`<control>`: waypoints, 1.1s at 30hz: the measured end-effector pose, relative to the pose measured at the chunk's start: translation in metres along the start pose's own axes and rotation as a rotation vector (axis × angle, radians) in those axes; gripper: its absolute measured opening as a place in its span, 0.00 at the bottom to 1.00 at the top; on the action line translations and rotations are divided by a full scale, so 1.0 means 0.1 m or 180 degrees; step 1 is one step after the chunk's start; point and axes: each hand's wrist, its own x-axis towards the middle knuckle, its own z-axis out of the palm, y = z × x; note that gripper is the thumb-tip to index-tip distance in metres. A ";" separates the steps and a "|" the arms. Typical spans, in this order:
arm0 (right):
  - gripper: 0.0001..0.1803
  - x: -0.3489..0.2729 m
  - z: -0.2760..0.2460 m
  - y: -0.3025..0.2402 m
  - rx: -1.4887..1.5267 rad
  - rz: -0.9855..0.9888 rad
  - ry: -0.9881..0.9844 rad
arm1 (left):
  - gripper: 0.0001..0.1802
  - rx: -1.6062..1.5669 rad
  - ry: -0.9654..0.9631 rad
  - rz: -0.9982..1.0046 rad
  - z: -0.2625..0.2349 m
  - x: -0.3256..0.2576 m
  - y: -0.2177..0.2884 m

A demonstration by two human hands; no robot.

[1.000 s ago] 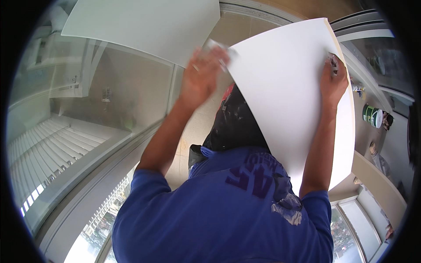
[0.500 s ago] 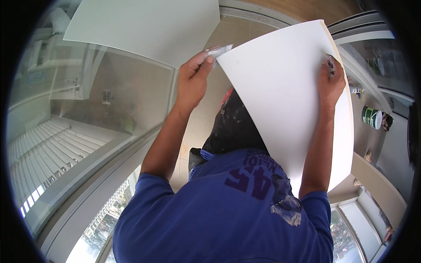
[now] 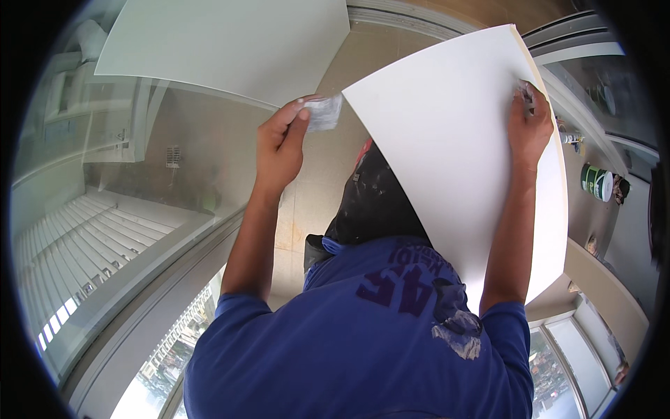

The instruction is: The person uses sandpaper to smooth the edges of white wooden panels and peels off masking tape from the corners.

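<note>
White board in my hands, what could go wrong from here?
Only your right hand holds the white board, at its edge. The left hand pinches a small pale wad beside the corner, so the board could swing or slip. The green can beyond it might get knocked.

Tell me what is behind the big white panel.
Only tan tiled surface shows around the white panel, which hides whatever lies behind it. The right hand rests on its front; the left hand holds a grey pad beside it.
</note>
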 end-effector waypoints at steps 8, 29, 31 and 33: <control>0.15 0.02 0.01 -0.12 0.0184 -0.0068 -0.0049 | 0.22 0.1939 0.0411 0.2248 0.27 0.02 0.08; 0.16 -0.03 0.02 0.06 0.0085 0.0107 -0.0102 | 0.35 -0.0221 -0.0081 0.0492 1.21 -0.74 0.09; 0.15 -0.03 0.03 0.12 0.0063 0.0065 -0.0107 | 0.36 0.0006 -0.0394 0.0587 1.19 -0.86 0.14; 0.15 -0.02 0.05 0.18 0.0026 -0.0092 -0.0112 | 0.37 0.0055 -0.0456 0.0661 1.19 -0.83 0.13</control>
